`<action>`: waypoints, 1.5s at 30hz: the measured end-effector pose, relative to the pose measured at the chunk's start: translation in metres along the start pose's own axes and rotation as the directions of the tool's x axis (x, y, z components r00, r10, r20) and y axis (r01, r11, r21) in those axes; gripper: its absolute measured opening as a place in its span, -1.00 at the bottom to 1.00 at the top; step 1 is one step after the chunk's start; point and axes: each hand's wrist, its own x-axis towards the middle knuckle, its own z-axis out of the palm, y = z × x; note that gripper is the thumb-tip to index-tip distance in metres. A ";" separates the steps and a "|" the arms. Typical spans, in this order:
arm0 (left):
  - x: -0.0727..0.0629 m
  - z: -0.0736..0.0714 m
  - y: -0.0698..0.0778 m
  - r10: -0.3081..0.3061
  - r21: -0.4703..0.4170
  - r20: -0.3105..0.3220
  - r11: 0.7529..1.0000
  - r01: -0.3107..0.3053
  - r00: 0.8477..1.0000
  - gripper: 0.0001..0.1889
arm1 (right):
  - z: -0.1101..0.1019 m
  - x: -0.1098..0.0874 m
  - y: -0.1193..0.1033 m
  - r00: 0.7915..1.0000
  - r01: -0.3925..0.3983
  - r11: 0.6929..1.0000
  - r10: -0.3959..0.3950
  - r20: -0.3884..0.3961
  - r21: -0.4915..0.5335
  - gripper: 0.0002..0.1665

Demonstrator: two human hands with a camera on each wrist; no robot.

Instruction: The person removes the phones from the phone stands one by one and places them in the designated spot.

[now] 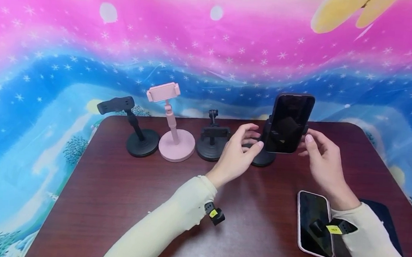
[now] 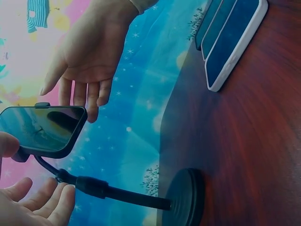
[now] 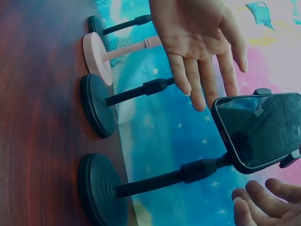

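A black smartphone (image 1: 290, 122) sits upright in the clamp of a black phone stand (image 1: 264, 159) at the table's back right. My left hand (image 1: 236, 153) is just left of the phone, its fingers relaxed and holding nothing. On the other side, my right hand (image 1: 325, 161) is beside the phone's lower right edge, fingers loosely bent. The right wrist view shows the clamp's arms on two opposite edges of the phone (image 3: 258, 129). There the left hand (image 3: 197, 52) is apart from it with extended fingers, while the right hand (image 3: 265, 202) is below the phone.
Further left stand a black stand (image 1: 212, 143), a pink stand (image 1: 176, 144) and another black stand (image 1: 141, 143). A white-edged phone (image 1: 312, 221) lies at the front right, beside a second phone (image 1: 344, 251) and a dark flat device (image 1: 387, 220), partly under the right forearm.
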 end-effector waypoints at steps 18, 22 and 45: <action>0.015 0.011 0.014 -0.014 0.067 0.018 0.998 0.013 1.000 -0.47 | 0.000 0.009 -0.004 0.999 0.038 0.967 -0.040 0.002 0.252 -0.73; 0.018 0.013 0.016 0.003 0.064 0.018 0.998 -0.004 1.000 -0.48 | 0.001 0.011 -0.005 0.999 0.029 0.972 -0.032 0.010 0.235 -0.70; 0.025 0.014 0.024 0.055 0.088 -0.061 0.995 -0.050 0.997 -0.54 | 0.013 0.013 -0.006 0.989 0.107 0.987 -0.094 -0.112 0.120 -0.71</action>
